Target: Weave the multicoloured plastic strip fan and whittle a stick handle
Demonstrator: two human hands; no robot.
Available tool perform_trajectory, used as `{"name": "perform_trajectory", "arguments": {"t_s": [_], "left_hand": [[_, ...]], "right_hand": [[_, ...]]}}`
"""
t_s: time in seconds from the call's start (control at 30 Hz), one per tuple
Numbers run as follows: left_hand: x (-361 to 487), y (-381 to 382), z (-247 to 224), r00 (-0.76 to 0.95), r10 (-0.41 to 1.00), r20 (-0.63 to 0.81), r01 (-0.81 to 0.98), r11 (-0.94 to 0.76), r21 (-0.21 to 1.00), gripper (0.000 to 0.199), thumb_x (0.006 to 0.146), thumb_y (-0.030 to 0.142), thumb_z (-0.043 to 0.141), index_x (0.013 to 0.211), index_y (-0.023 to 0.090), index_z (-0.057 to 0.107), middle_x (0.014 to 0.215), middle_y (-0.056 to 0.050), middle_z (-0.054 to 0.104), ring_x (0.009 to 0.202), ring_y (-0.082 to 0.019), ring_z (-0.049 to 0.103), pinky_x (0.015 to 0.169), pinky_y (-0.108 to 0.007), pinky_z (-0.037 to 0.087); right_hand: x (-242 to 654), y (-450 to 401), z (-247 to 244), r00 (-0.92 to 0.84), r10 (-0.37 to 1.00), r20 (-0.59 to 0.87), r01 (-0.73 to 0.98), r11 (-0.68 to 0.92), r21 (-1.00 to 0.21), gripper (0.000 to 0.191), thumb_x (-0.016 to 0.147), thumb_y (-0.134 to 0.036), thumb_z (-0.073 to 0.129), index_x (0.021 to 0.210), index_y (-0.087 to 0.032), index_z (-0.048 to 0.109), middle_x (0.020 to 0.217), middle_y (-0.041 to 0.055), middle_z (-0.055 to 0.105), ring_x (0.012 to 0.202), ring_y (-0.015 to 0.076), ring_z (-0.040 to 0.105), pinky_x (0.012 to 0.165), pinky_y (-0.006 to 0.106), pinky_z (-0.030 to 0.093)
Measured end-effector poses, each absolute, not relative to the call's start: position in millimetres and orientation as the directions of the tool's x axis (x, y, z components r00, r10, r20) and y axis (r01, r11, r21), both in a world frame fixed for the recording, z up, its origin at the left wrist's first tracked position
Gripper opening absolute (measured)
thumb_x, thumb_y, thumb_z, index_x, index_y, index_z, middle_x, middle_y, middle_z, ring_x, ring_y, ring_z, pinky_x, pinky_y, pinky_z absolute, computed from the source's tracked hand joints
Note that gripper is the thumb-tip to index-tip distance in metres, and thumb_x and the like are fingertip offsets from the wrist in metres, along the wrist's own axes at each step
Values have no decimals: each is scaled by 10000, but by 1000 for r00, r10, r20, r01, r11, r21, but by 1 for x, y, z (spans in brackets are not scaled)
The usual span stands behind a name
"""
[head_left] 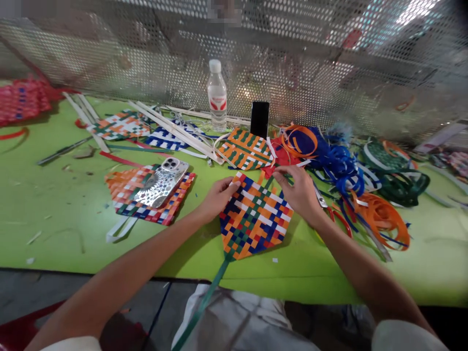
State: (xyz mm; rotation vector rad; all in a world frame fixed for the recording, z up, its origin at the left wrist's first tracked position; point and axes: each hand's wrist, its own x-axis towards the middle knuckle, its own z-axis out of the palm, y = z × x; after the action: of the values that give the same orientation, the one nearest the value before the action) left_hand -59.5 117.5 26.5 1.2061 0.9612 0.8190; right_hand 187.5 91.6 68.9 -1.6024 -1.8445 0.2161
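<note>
A woven piece of orange, blue, white, green and red strips (252, 219) lies in front of me on the green table. My left hand (221, 196) is closed on its upper left edge, thumb on top. At its upper right, my right hand (298, 187) has thumb and forefinger pinched together by the end of a green strip (269, 183); the fingertips seem to hold that strip. From the lower point of the weave a long green strip (215, 280) runs over the table edge toward my lap. Just beyond is an orange and green woven piece (246, 150).
To the left, a phone (163, 183) rests on another woven piece (120, 195). A water bottle (217, 97) and a black phone (260, 119) stand before the perforated metal screen (164, 63). Blue strips (340, 168), orange coils (383, 219) and red-handled scissors (338, 214) lie right.
</note>
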Motion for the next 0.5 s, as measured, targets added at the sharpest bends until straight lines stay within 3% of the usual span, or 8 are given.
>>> {"name": "perform_trajectory", "arguments": {"t_s": [0.1, 0.2, 0.3, 0.4, 0.5], "left_hand": [[-59, 115, 24, 447, 875, -189, -14, 218, 976, 405, 870, 556, 722, 1029, 184, 692, 997, -46, 768, 891, -199, 721, 780, -267, 572], [-59, 111, 22, 512, 828, -228, -3, 267, 964, 345, 861, 452, 741, 1087, 199, 675, 1032, -46, 774, 900, -202, 734, 776, -269, 580], [-60, 109, 22, 513, 811, -280, -2, 328, 945, 310, 868, 357, 717, 1134, 218, 641, 979, -19, 762, 860, -188, 728, 759, -264, 580], [-63, 109, 22, 564, 781, -268, 13, 316, 949, 301, 866, 326, 740, 1119, 210, 625, 997, -15, 736, 881, -176, 716, 774, -254, 579], [-63, 107, 23, 629, 743, -231, 6, 292, 956, 331, 866, 362, 780, 1092, 200, 600, 966, -13, 712, 851, -171, 711, 747, -251, 579]], "right_hand": [[197, 81, 52, -31, 967, 252, 824, 167, -541, 378, 981, -556, 610, 1116, -228, 737, 1112, 116, 763, 1087, 341, 671, 965, 516, 480], [198, 71, 39, -102, 944, 313, 880, 232, -414, 394, 976, -522, 636, 1255, -253, 702, 1170, 116, 743, 1197, 363, 619, 1082, 599, 402], [193, 65, 37, -160, 919, 360, 899, 286, -332, 402, 995, -482, 619, 1337, -276, 665, 1349, 125, 675, 1369, 373, 512, 1177, 635, 312], [190, 62, 39, -203, 908, 366, 905, 317, -285, 366, 980, -508, 635, 1265, -291, 711, 1541, 105, 548, 1513, 383, 363, 1260, 639, 199], [190, 59, 36, -277, 903, 328, 893, 368, -258, 277, 991, -509, 624, 1052, -285, 775, 1427, 80, 645, 1500, 362, 392, 1290, 626, 139]]}}
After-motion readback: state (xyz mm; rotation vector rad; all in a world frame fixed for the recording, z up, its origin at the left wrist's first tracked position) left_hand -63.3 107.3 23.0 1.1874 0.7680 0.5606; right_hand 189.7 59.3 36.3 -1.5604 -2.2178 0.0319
